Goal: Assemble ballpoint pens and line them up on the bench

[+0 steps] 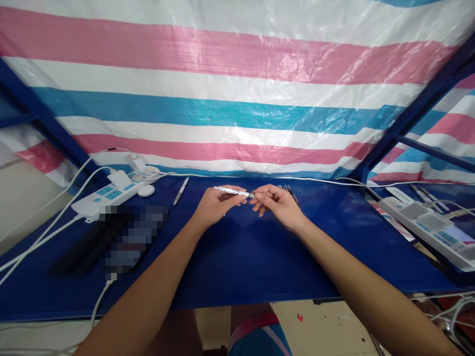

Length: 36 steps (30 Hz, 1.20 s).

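Observation:
A white pen (230, 191) is held level above the blue table (256, 262), between my two hands. The fingers of my left hand (218, 203) are closed around its barrel. At the pen's right end, the thumb and fingers of my right hand (276, 201) pinch the grey tip section. Whether that section is separate from the barrel I cannot tell. Several dark pens or refills (293, 194) lie on the table just behind my right hand, partly hidden by it. Another white pen (181, 191) rests on the table to the left of my left hand.
A white power strip (107, 195) with plugs and cables stands at the left, with a round white charger (146, 191) beside it. A blurred dark phone-like object (135, 237) lies nearer. At the right is a grey-white organizer tray (426, 227). Striped sheeting (237, 113) hangs behind the table.

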Available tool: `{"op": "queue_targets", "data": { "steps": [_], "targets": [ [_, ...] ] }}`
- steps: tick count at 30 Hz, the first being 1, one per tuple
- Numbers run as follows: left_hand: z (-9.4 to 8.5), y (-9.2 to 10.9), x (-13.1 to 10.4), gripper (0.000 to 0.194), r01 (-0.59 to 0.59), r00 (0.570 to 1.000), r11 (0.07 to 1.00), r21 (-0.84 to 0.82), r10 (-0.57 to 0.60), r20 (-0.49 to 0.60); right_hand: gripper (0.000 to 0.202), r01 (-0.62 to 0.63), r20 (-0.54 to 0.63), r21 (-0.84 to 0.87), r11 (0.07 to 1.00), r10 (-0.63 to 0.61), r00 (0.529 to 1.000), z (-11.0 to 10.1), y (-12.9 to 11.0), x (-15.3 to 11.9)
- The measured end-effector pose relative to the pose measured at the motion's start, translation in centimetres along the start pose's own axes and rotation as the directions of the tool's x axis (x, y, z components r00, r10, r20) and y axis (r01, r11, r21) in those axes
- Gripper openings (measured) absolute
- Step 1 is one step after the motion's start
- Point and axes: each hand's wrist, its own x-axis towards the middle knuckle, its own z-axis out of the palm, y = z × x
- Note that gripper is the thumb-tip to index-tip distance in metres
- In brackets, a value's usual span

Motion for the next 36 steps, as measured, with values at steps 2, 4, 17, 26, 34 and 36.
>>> {"op": "queue_targets", "data": {
  "steps": [2, 4, 17, 26, 34, 36],
  "targets": [
    [-0.04, -0.06, 0.00, 0.038, 0.000, 1.000, 1.000, -0.001, 0.000, 0.002, 0.038, 0.038, -0.005, -0.002, 0.999, -0.038, 0.999, -0.03, 0.06, 0.01],
    [-0.03, -0.09, -0.02, 0.038, 0.000, 1.000, 1.000, 0.007, 0.000, -0.006, 0.038, 0.024, 0.006, 0.001, 1.000, -0.024, 1.000, -0.05, 0.08, 0.00],
    [0.27, -0.22, 0.06, 0.036, -0.006, 1.000, 1.000, -0.026, 0.007, 0.019, 0.041, 0.043, -0.007, -0.030, 0.999, -0.043, 0.999, 0.24, 0.21, 0.01],
    [0.42, 0.05, -0.03, 0.037, -0.003, 1.000, 1.000, -0.022, 0.004, 0.024, 0.045, 0.042, -0.003, 0.003, 0.999, -0.042, 0.999, -0.07, 0.71, 0.23],
    [0.38, 0.00, -0.04, 0.038, 0.012, 1.000, 1.000, 0.021, -0.012, 0.018, 0.043, -0.069, 0.025, -0.010, 0.998, 0.069, 0.997, 0.10, 0.02, 0.02],
    [0.35, -0.09, 0.03, 0.038, 0.014, 1.000, 1.000, 0.017, -0.014, 0.017, 0.043, -0.073, 0.035, -0.005, 0.997, 0.073, 0.997, 0.13, 0.10, -0.01]
  ]
}}
